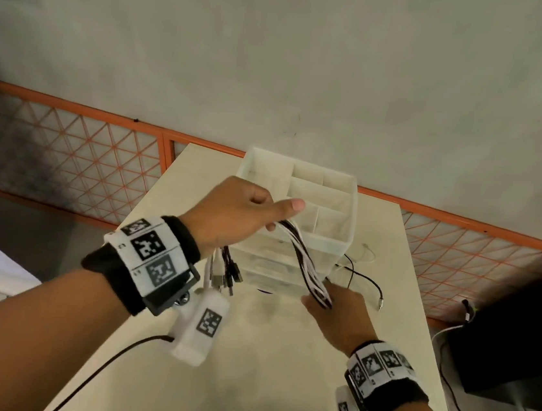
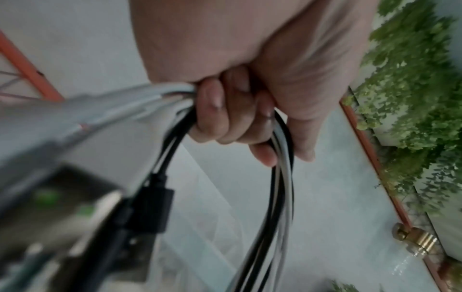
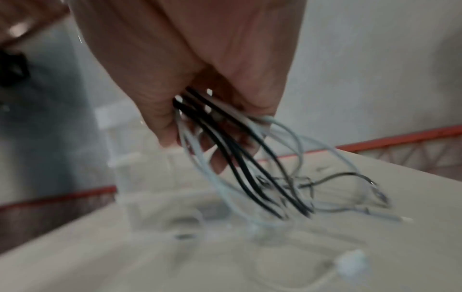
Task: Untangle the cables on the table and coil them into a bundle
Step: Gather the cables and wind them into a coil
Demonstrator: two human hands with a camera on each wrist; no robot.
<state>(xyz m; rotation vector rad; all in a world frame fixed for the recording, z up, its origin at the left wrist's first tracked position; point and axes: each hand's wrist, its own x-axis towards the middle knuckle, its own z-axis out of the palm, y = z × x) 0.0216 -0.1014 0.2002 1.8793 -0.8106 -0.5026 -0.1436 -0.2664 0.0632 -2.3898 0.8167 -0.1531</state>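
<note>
Two hands hold one run of black and white cables (image 1: 304,259) above the table (image 1: 244,371). At about nine o'clock in the head view, our left hand (image 1: 231,214) is raised in front of the organizer (image 1: 324,225), fingers curled round the cables and thumb stretched toward three o'clock. The left wrist view shows those fingers (image 2: 212,110) wrapped tight on the strands, which leave the fist on both sides. Below that hand, toward six o'clock, the plugs (image 1: 226,276) of the cables hang free over the table; in the left wrist view a black plug (image 2: 152,209) dangles just beside the camera, blurred.

From the left hand the cables slope down toward four o'clock, crossing the front of the organizer, a white box with open compartments on top and clear drawers below. They end in our right hand (image 1: 335,314), low over the table at about three o'clock. The right wrist view shows its fingers (image 3: 160,126) closed round the same strands (image 3: 240,158), which fan out beyond the fist.

Further toward three o'clock, loose cable ends (image 1: 366,277) trail on the table beside the organizer, a black one ending in a small metal plug. The right wrist view is too blurred to tell these strands apart.

Behind the table at twelve o'clock runs an orange mesh fence (image 1: 82,157).
</note>
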